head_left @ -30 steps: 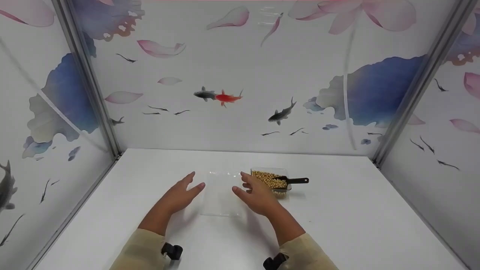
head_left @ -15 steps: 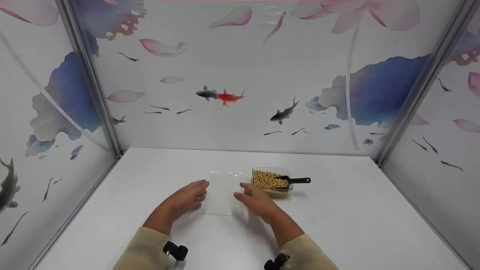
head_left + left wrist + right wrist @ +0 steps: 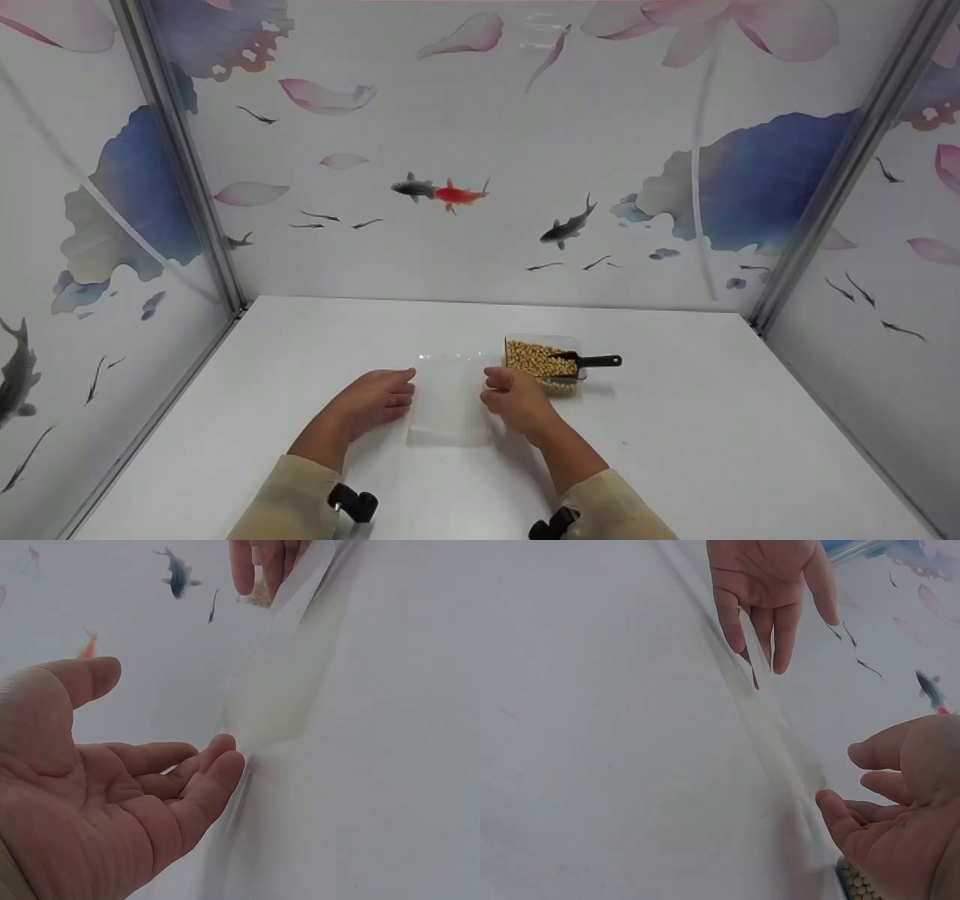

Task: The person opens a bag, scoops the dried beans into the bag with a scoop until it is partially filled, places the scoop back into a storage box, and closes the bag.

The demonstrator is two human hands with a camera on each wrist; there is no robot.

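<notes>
A clear plastic bag [image 3: 450, 405] lies between the two hands on the white table. On its left edge, my left hand [image 3: 375, 401] has its fingertips, fingers loosely bent; in the left wrist view its thumb [image 3: 94, 681] stands well apart from them. My right hand [image 3: 521, 403] is at the opposite edge. There, in the right wrist view, a fingertip [image 3: 829, 801] touches the film while the thumb [image 3: 877, 754] stays away from it. The bag's sides look slightly raised in the wrist views.
Just beyond my right hand stands a clear container [image 3: 541, 339] of yellow beans [image 3: 536, 360]. A black scoop [image 3: 598, 361] rests in it, handle pointing right. White panels [image 3: 480, 255] with printed fish and petals enclose the table [image 3: 675, 420] at the back and sides.
The bag has slid toward the person between both hands. My left hand turned and brought its fingers to the bag's edge; the right hand's fingers came down to the other edge.
</notes>
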